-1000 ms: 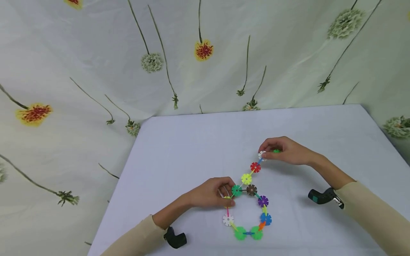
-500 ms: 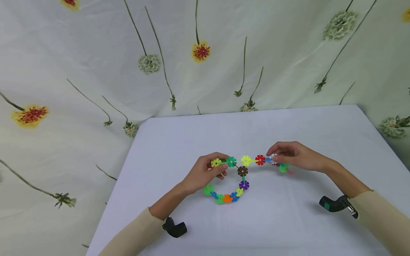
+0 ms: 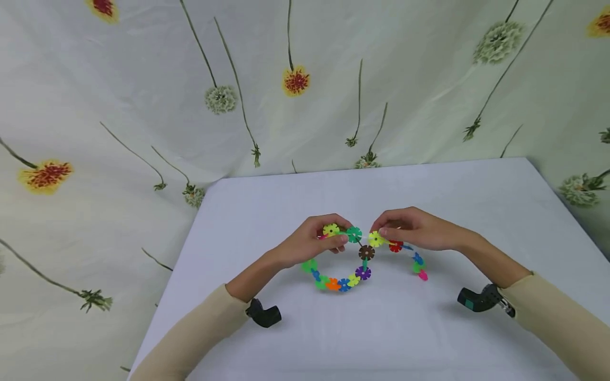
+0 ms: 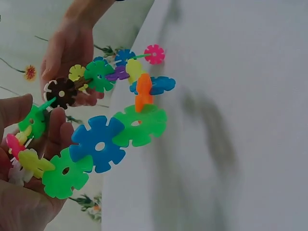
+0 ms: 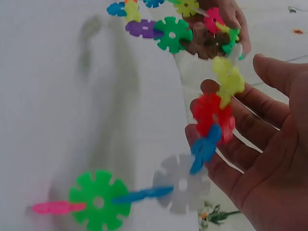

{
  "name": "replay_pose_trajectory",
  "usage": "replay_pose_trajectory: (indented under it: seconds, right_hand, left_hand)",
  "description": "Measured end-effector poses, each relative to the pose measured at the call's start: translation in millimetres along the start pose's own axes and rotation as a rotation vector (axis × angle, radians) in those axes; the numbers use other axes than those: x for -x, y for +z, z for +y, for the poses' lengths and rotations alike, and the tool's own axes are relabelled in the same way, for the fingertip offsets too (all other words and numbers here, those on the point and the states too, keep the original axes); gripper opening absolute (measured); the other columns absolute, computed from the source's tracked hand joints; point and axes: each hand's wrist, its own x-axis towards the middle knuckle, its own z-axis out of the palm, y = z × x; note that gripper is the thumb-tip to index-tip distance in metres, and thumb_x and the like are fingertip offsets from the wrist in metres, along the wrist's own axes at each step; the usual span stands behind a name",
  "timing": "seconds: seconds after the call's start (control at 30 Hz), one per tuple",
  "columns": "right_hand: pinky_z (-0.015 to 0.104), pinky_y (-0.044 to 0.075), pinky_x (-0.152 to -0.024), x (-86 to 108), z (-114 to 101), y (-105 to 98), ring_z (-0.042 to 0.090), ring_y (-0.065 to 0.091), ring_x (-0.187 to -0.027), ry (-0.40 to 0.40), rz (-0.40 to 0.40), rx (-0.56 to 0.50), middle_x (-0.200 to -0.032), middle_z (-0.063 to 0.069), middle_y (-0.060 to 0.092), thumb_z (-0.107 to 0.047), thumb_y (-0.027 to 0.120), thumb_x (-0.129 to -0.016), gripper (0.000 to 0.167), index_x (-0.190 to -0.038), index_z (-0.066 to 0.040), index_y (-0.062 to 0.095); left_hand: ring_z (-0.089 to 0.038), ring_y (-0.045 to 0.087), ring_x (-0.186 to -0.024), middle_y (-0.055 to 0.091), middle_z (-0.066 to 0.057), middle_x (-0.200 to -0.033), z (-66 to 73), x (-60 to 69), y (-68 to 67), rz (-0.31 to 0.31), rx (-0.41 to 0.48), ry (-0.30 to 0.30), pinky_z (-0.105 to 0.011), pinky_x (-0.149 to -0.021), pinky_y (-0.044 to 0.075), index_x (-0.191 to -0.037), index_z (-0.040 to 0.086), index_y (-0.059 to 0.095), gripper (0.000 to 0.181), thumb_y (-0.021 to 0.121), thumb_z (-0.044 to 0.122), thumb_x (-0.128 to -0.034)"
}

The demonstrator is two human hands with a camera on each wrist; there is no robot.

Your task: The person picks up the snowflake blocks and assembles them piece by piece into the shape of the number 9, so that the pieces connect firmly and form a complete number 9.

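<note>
Notched plastic flower discs are slotted together into a loop with a tail, raised above the table. My left hand [image 3: 305, 244] pinches the loop's upper part near a yellow-green disc [image 3: 331, 229] and a teal disc [image 3: 354, 234]. A brown disc [image 3: 366, 252] and a purple disc [image 3: 363, 273] form the loop's right side; an orange disc [image 3: 333, 284] is at its bottom. At the tail's start, my right hand [image 3: 424, 230] has thumb and fingers about a yellow disc [image 3: 376, 239]. Beyond it hang a red disc [image 5: 211, 115], a whitish disc [image 5: 180, 192], a green disc [image 5: 98, 202] and a pink disc [image 5: 57, 207].
A white-covered table [image 3: 305, 338] lies under the hands. Behind it hangs a flower-printed cloth [image 3: 333, 121]. Black devices sit at the left wrist [image 3: 263, 314] and the right wrist [image 3: 481, 299].
Both hands have lifted the loop off the table. My right hand has shifted from the white disc along the tail to the yellow one, nearer the left hand; the tail's far end now droops.
</note>
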Motion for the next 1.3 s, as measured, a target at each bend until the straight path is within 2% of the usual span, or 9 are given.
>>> replay_pose_trajectory:
  seconds: [0.13, 0.23, 0.33, 0.5, 0.67, 0.83, 1.03, 1.2, 1.3]
  right_hand:
    - [0.034, 0.061, -0.079, -16.7, -12.7, 3.3, 0.028, 0.069, -0.103, 0.002, -0.055, -0.031, -0.118, 0.008, 0.075, -0.023, 0.06, -0.111, 0.022, -0.128, -0.013, 0.069]
    - [0.034, 0.062, -0.076, -22.7, -15.9, 2.4, 0.025, 0.071, -0.099, 0.015, -0.03, -0.068, -0.116, 0.011, 0.075, -0.02, 0.06, -0.111, 0.02, -0.126, -0.01, 0.069]
    - [0.034, 0.065, -0.079, -25.1, -16.5, 1.0, 0.022, 0.073, -0.099, 0.027, 0.014, -0.106, -0.116, 0.014, 0.075, -0.018, 0.061, -0.11, 0.021, -0.127, -0.008, 0.069]
    - [0.037, 0.066, -0.08, -23.7, -15.1, 0.5, 0.028, 0.076, -0.096, 0.062, 0.066, -0.16, -0.118, 0.017, 0.075, -0.02, 0.062, -0.11, 0.024, -0.129, -0.007, 0.068]
    - [0.037, 0.067, -0.084, -19.3, -18.2, -3.3, 0.024, 0.074, -0.106, 0.126, 0.185, -0.207, -0.124, 0.014, 0.073, -0.024, 0.064, -0.11, 0.029, -0.132, -0.007, 0.065]
    - [0.033, 0.066, -0.085, -17.6, -24.3, -6.9, 0.016, 0.073, -0.113, 0.206, 0.311, -0.319, -0.132, 0.004, 0.065, -0.03, 0.059, -0.112, 0.034, -0.141, -0.011, 0.058]
    - [0.028, 0.065, -0.089, -18.4, -25.8, -0.9, 0.014, 0.072, -0.115, 0.261, 0.392, -0.613, -0.133, 0.002, 0.056, -0.03, 0.053, -0.114, 0.032, -0.144, -0.02, 0.049]
    - [0.033, 0.064, -0.095, -24.0, -19.6, 18.7, 0.016, 0.067, -0.124, 0.313, 0.477, -0.889, -0.139, 0.002, 0.053, -0.026, 0.053, -0.114, 0.035, -0.147, -0.024, 0.042]
    - [0.043, 0.06, -0.104, -26.4, -14.1, 34.6, 0.018, 0.07, -0.123, 0.323, 0.504, -0.96, -0.141, 0.002, 0.054, -0.024, 0.053, -0.114, 0.038, -0.149, -0.021, 0.038]
  left_hand:
    - [-0.052, 0.071, -0.106, 0.069, -0.024, -0.121, 1.2, -5.5, 0.8, 0.0, 0.028, 0.015, -0.033, -0.091, 0.064, -0.135, 0.011, 0.065, 0.028, 0.066, 0.015, -0.1071]
    - [-0.053, 0.071, -0.107, 0.069, -0.015, -0.125, 2.3, -6.2, -0.7, 0.045, 0.053, 0.012, -0.034, -0.091, 0.065, -0.137, 0.01, 0.063, 0.031, 0.066, 0.014, -0.1068]
    - [-0.053, 0.072, -0.108, 0.07, -0.018, -0.124, 2.8, -5.0, -3.0, 0.084, 0.084, 0.0, -0.036, -0.092, 0.065, -0.14, 0.012, 0.062, 0.034, 0.067, 0.014, -0.1062]
    - [-0.038, 0.076, -0.111, 0.071, -0.023, -0.127, -5.0, -2.2, -4.3, 0.133, 0.098, 0.008, -0.036, -0.098, 0.064, -0.145, 0.018, 0.06, 0.041, 0.069, 0.022, -0.1059]
    - [-0.034, 0.068, -0.133, 0.065, -0.021, -0.142, -17.5, -0.5, -3.4, 0.297, 0.248, 0.034, -0.037, -0.109, 0.058, -0.15, 0.014, 0.054, 0.046, 0.048, 0.043, -0.1144]
    - [-0.027, 0.066, -0.13, 0.066, -0.018, -0.144, -32.9, 0.4, 1.5, 0.463, 0.442, -0.052, -0.033, -0.107, 0.057, -0.146, 0.007, 0.053, 0.069, 0.027, 0.063, -0.1131]
    - [-0.027, 0.073, -0.122, 0.071, -0.01, -0.131, -46.4, -2.9, 13.7, 0.48, 0.473, -0.093, -0.037, -0.105, 0.061, -0.136, 0.011, 0.053, 0.033, 0.047, 0.036, -0.1153]
    - [-0.019, 0.078, -0.105, 0.077, -0.004, -0.116, -46.0, -16.4, 14.0, 0.474, 0.455, -0.05, -0.036, -0.099, 0.064, -0.127, 0.012, 0.055, 0.019, 0.059, 0.019, -0.1106]
    - [-0.013, 0.076, -0.095, 0.076, 0.003, -0.104, -46.4, -25.2, 9.6, 0.483, 0.443, -0.063, -0.032, -0.092, 0.065, -0.121, 0.01, 0.056, 0.014, 0.061, 0.014, -0.1093]
